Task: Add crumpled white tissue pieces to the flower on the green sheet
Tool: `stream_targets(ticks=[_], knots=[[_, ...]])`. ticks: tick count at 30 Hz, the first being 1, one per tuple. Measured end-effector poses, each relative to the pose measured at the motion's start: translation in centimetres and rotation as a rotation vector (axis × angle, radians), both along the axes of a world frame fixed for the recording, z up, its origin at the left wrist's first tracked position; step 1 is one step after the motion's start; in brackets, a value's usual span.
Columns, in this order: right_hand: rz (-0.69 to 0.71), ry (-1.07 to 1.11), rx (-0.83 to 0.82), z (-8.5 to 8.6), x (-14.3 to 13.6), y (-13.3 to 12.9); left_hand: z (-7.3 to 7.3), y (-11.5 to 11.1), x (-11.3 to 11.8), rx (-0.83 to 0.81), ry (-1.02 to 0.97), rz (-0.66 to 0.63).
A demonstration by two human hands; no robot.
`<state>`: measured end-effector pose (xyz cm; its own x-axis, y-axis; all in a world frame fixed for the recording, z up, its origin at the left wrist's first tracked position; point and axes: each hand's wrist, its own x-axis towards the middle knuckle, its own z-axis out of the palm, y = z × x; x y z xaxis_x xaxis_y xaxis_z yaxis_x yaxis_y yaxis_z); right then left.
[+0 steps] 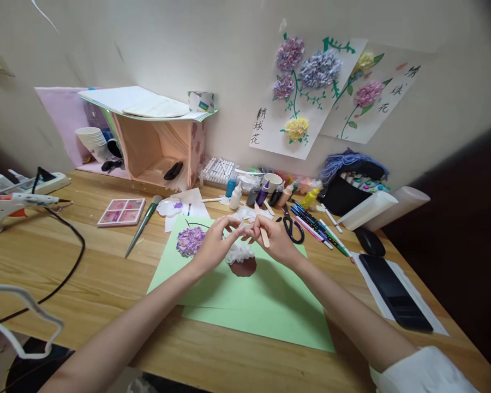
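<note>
Above the green paper point(249, 322), my left hand point(219, 240) pinches a small whitish piece between thumb and fingers; its shape is too small to make out. Facing it, my right hand point(274, 237) is closed round a wooden craft stick point(264, 236), its fingertips close to the same piece. Below both hands lies a round flower base, a brown disc point(243, 267) whose upper part is covered with crumpled white petals point(240, 252). To the left of it on the paper is a purple and white crumpled-paper flower point(190, 242), with a dark drawn line above it.
Paint and glue bottles point(263, 193) stand behind the paper, with scissors point(291, 226) and pens point(317, 224) to their right. A phone point(395, 292) lies at the right. On the left are a brush point(143, 226), a palette point(121, 212) and a glue gun point(14, 207) with its cable.
</note>
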<state>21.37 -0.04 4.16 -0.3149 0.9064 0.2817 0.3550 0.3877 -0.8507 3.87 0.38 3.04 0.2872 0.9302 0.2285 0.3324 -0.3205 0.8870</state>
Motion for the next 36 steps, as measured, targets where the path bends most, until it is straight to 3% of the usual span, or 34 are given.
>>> stream_targets(ticks=[4, 8, 13, 16, 21, 28, 36], knots=[[-0.027, -0.003, -0.001, -0.5, 0.3, -2.3, 0.0, -0.4, -0.2, -0.086, -0.064, -0.066], [-0.090, 0.080, 0.048, -2.0, 0.5, -4.6, 0.8, -0.2, -2.6, -0.166, 0.092, -0.203], [-0.033, 0.198, 0.015, -4.6, 0.7, -6.2, 1.0, 0.8, -5.4, -0.440, 0.287, -0.606], [-0.037, 0.156, 0.076, -5.6, 0.8, -6.5, 0.3, 0.9, -5.7, -0.551, 0.353, -0.722], [-0.016, 0.083, 0.099, -6.2, 0.9, -6.5, -0.5, 0.9, -5.6, -0.589, 0.415, -0.697], [0.058, 0.035, 0.084, -6.6, 0.8, -6.0, -0.6, 0.9, -5.4, -0.579, 0.421, -0.670], [-0.011, 0.068, 0.039, -6.6, 0.8, -6.0, -1.3, 0.2, -4.1, -0.488, 0.433, -0.541]])
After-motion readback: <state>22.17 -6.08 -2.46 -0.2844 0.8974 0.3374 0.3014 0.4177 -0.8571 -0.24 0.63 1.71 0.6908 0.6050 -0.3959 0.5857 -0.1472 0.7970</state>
